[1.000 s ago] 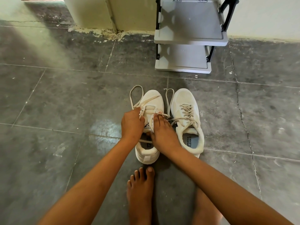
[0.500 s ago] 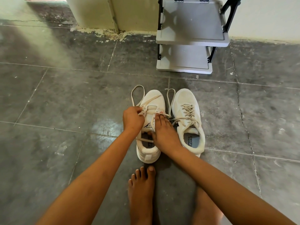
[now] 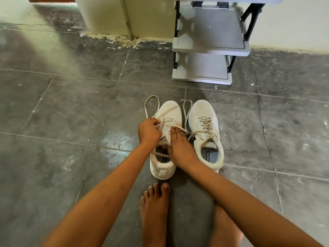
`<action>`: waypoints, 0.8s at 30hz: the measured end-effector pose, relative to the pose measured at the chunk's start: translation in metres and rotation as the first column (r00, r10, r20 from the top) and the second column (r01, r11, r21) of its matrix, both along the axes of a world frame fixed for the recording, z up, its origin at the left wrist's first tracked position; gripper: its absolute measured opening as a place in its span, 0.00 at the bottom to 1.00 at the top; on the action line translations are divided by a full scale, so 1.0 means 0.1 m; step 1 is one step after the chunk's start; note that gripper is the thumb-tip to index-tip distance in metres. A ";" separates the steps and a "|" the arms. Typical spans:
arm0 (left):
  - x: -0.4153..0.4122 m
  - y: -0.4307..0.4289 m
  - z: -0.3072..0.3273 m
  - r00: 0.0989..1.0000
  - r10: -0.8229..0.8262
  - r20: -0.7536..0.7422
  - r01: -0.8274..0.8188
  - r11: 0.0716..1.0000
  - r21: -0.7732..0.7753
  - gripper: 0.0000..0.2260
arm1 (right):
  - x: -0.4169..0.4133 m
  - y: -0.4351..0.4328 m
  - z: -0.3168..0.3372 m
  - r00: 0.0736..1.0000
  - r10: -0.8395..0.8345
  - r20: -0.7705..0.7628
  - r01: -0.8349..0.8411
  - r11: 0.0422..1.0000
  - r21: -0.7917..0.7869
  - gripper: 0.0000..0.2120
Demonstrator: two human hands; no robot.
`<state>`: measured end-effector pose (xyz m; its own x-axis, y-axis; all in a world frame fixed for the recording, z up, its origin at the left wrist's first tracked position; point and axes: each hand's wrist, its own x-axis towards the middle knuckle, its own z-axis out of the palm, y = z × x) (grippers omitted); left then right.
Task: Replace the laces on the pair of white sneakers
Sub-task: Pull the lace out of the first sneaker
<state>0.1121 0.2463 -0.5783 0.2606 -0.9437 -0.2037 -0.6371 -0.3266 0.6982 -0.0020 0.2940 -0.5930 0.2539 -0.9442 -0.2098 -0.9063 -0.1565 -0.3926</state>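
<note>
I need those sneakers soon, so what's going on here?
A person sitting on the floor is working on the lace of the left sneaker. The left hand pinches the lace at the eyelets, while the right hand lies with straight fingers across the tongue. That sneaker is only partly laced, and loose loops trail past its toe. The right sneaker stands beside it, laced but untied.

L hand [image 3: 149,131] is pinching lace [image 3: 166,111], fingers curled. R hand [image 3: 179,146] is pressing flat, fingers straight. Both arms are reaching fwd.
</note>
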 end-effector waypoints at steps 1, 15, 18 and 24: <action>0.00 0.00 0.00 1.000 -0.019 0.020 0.019 1.000 -0.002 0.13 | 0.00 0.00 0.00 1.000 0.002 0.001 -0.002 1.000 0.003 0.32; -0.03 -0.21 0.20 0.769 -0.407 0.494 0.437 0.897 0.059 0.08 | -0.02 0.01 0.01 1.000 0.010 -0.007 -0.010 1.000 -0.013 0.33; -0.08 -0.32 0.37 0.933 -0.343 0.112 0.351 0.934 -0.064 0.04 | -0.02 0.00 0.01 1.000 0.007 0.006 -0.007 1.000 0.005 0.34; 0.06 -0.17 0.24 0.914 -0.353 0.200 0.366 0.930 -0.029 0.22 | -0.02 0.01 0.03 1.000 0.003 0.009 -0.004 1.000 0.031 0.35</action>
